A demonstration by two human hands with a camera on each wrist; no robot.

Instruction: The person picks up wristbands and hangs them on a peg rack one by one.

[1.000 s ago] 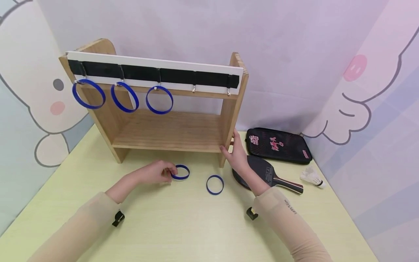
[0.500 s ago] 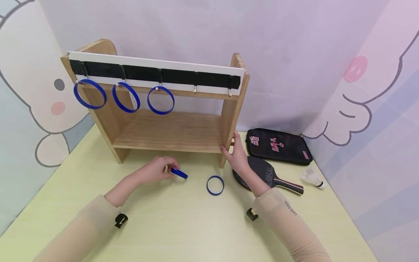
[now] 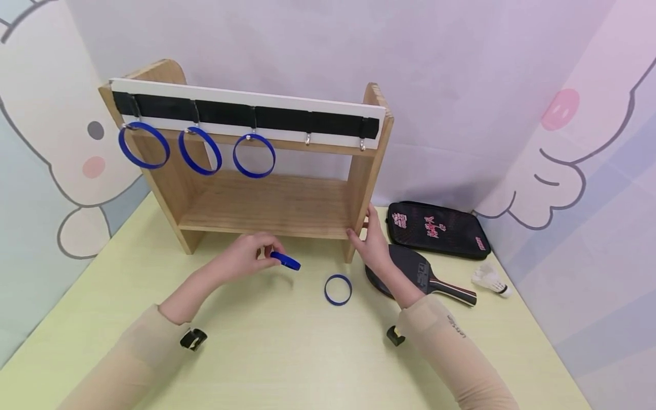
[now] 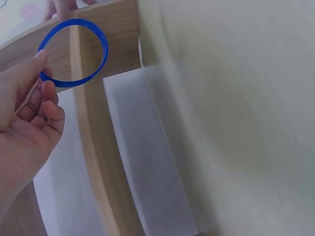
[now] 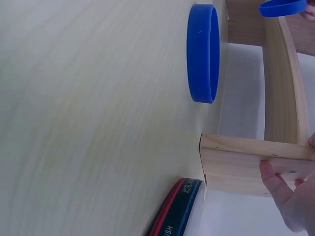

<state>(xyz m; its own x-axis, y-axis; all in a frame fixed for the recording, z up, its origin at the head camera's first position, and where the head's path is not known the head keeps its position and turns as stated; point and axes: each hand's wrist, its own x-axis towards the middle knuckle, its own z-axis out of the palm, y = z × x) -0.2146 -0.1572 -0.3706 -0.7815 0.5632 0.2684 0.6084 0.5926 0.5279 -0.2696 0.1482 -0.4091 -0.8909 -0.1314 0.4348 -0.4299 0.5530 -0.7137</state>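
Between thumb and fingers, my left hand [image 3: 251, 254] pinches a blue silicone wristband [image 3: 285, 261], lifted over the table in front of the wooden rack [image 3: 266, 204]. In the left wrist view this wristband [image 4: 104, 44] shows as a full ring. My right hand [image 3: 373, 243] grips the lower right side panel of the rack, thumb on its front edge. Another blue wristband [image 3: 337, 290] lies flat on the table between the hands. Three more wristbands hang from the left hooks of the rack's white board [image 3: 246, 96]; the two right hooks [image 3: 308, 138] are bare.
Beside my right forearm lies a black table tennis paddle [image 3: 410, 270], partly under the arm in this view. Behind it are a black zip case [image 3: 438, 229] and a shuttlecock [image 3: 490, 278]. Printed walls stand behind and at both sides of the table [image 3: 287, 353].
My left hand has taken hold of the wristband, tipped it edge-on to the head view, and raised it from the table towards the rack. The right hand keeps its grip on the panel.
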